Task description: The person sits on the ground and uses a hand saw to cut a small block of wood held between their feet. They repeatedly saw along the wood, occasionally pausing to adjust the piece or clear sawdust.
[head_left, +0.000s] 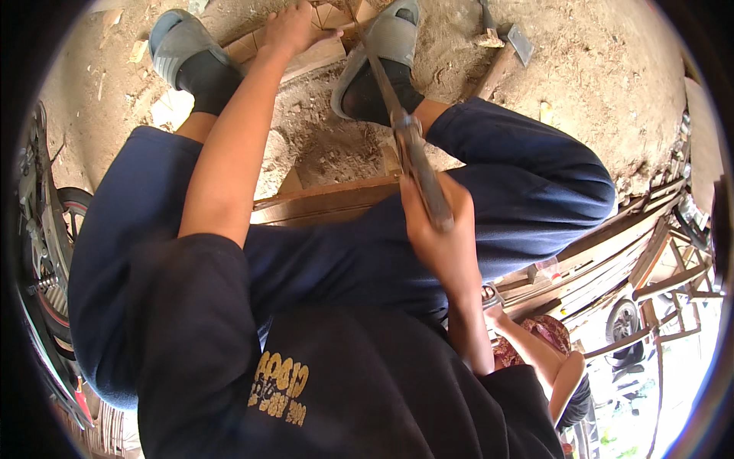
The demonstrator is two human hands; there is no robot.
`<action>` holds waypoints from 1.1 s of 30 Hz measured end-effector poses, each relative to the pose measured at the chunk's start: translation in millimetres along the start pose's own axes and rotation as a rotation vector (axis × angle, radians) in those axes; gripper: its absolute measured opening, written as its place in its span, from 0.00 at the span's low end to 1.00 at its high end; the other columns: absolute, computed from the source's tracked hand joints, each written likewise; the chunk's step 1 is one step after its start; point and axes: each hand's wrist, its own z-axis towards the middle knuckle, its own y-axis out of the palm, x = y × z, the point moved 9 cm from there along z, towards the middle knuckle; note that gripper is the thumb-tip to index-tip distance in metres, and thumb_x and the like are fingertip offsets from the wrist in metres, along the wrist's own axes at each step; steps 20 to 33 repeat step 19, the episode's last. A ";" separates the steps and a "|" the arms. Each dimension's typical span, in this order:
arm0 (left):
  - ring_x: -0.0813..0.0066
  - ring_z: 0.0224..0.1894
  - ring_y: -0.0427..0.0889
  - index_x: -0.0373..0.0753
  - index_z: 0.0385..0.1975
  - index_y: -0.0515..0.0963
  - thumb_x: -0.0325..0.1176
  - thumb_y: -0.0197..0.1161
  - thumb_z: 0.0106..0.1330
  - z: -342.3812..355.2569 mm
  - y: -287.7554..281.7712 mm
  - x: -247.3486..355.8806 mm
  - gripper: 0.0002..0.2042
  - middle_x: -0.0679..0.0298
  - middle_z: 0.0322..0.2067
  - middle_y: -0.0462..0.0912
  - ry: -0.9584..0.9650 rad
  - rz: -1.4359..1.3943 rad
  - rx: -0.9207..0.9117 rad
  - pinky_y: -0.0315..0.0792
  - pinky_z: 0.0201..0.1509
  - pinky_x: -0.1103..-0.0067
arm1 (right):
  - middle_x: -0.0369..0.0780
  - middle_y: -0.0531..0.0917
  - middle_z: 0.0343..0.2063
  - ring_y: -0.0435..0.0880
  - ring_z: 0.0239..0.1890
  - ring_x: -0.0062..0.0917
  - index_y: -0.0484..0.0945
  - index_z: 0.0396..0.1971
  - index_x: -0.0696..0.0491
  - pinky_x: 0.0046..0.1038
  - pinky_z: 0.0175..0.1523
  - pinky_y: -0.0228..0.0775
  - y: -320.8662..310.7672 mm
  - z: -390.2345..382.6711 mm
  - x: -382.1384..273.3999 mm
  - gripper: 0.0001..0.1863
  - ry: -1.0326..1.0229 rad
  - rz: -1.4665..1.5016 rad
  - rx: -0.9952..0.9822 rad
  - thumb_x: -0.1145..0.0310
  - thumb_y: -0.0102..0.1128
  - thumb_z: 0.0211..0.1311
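Observation:
In my right hand (440,229) is the handle of a long narrow saw (386,88), seen nearly edge-on. Its blade reaches away from me, past my right foot, to a light wooden piece (317,60) on the ground. My left hand (290,29) lies on that wood, left of the blade, with the thumb spread out; some fingertips are hard to make out. Thin lines run across the top of the wood. My feet, in grey slide sandals (187,50) and dark socks, stand on either side of it.
A wooden plank (329,203) runs beneath my legs. A tool with a flat metal head (521,44) lies on the dirt, far right. Stacked wooden strips (589,264) and another person's arm (527,348) are at the right. A motorcycle wheel (69,218) stands at the left.

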 end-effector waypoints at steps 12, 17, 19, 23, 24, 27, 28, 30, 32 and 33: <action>0.53 0.50 0.84 0.33 0.43 0.78 0.77 0.61 0.53 14.7 36.6 -26.8 0.43 0.49 0.42 0.85 0.174 0.158 0.170 0.70 0.60 0.57 | 0.48 0.77 0.18 0.83 0.19 0.31 0.76 0.28 0.61 0.32 0.27 0.69 -14.0 -30.3 -0.2 0.06 -0.076 -0.009 -0.003 0.77 0.62 0.64; 0.52 0.55 0.81 0.33 0.50 0.77 0.80 0.62 0.47 17.7 37.6 -32.4 0.49 0.47 0.49 0.83 0.126 0.158 0.075 0.67 0.63 0.57 | 0.32 0.72 0.17 0.66 0.24 0.10 0.76 0.28 0.60 0.23 0.28 0.61 2.2 -14.8 0.4 0.07 -0.044 0.069 -0.020 0.74 0.59 0.68; 0.53 0.55 0.82 0.46 0.61 0.75 0.74 0.61 0.55 14.4 33.4 -20.0 0.42 0.48 0.53 0.83 0.098 0.235 0.036 0.65 0.66 0.56 | 0.32 0.72 0.17 0.65 0.23 0.11 0.76 0.27 0.59 0.24 0.27 0.62 13.2 7.8 -0.5 0.09 -0.083 0.083 -0.007 0.73 0.60 0.68; 0.53 0.55 0.82 0.46 0.61 0.75 0.74 0.61 0.55 14.4 33.4 -20.0 0.42 0.48 0.53 0.83 0.098 0.235 0.036 0.65 0.66 0.56 | 0.32 0.72 0.17 0.65 0.23 0.11 0.76 0.27 0.59 0.24 0.27 0.62 13.2 7.8 -0.5 0.09 -0.083 0.083 -0.007 0.73 0.60 0.68; 0.53 0.55 0.82 0.46 0.61 0.75 0.74 0.61 0.55 14.4 33.4 -20.0 0.42 0.48 0.53 0.83 0.098 0.235 0.036 0.65 0.66 0.56 | 0.32 0.72 0.17 0.65 0.23 0.11 0.76 0.27 0.59 0.24 0.27 0.62 13.2 7.8 -0.5 0.09 -0.083 0.083 -0.007 0.73 0.60 0.68; 0.53 0.55 0.82 0.46 0.61 0.75 0.74 0.61 0.55 14.4 33.4 -20.0 0.42 0.48 0.53 0.83 0.098 0.235 0.036 0.65 0.66 0.56 | 0.32 0.72 0.17 0.65 0.23 0.11 0.76 0.27 0.59 0.24 0.27 0.62 13.2 7.8 -0.5 0.09 -0.083 0.083 -0.007 0.73 0.60 0.68; 0.53 0.55 0.82 0.46 0.61 0.75 0.74 0.61 0.55 14.4 33.4 -20.0 0.42 0.48 0.53 0.83 0.098 0.235 0.036 0.65 0.66 0.56 | 0.32 0.72 0.17 0.65 0.23 0.11 0.76 0.27 0.59 0.24 0.27 0.62 13.2 7.8 -0.5 0.09 -0.083 0.083 -0.007 0.73 0.60 0.68; 0.53 0.55 0.82 0.46 0.61 0.75 0.74 0.61 0.55 14.4 33.4 -20.0 0.42 0.48 0.53 0.83 0.098 0.235 0.036 0.65 0.66 0.56 | 0.32 0.72 0.17 0.65 0.23 0.11 0.76 0.27 0.59 0.24 0.27 0.62 13.2 7.8 -0.5 0.09 -0.083 0.083 -0.007 0.73 0.60 0.68; 0.53 0.55 0.82 0.46 0.61 0.75 0.74 0.61 0.55 14.4 33.4 -20.0 0.42 0.48 0.53 0.83 0.098 0.235 0.036 0.65 0.66 0.56 | 0.32 0.72 0.17 0.65 0.23 0.11 0.76 0.27 0.59 0.24 0.27 0.62 13.2 7.8 -0.5 0.09 -0.083 0.083 -0.007 0.73 0.60 0.68; 0.53 0.55 0.82 0.46 0.61 0.75 0.74 0.61 0.55 14.4 33.4 -20.0 0.42 0.48 0.53 0.83 0.098 0.235 0.036 0.65 0.66 0.56 | 0.32 0.72 0.17 0.65 0.23 0.11 0.76 0.27 0.59 0.24 0.27 0.62 13.2 7.8 -0.5 0.09 -0.083 0.083 -0.007 0.73 0.60 0.68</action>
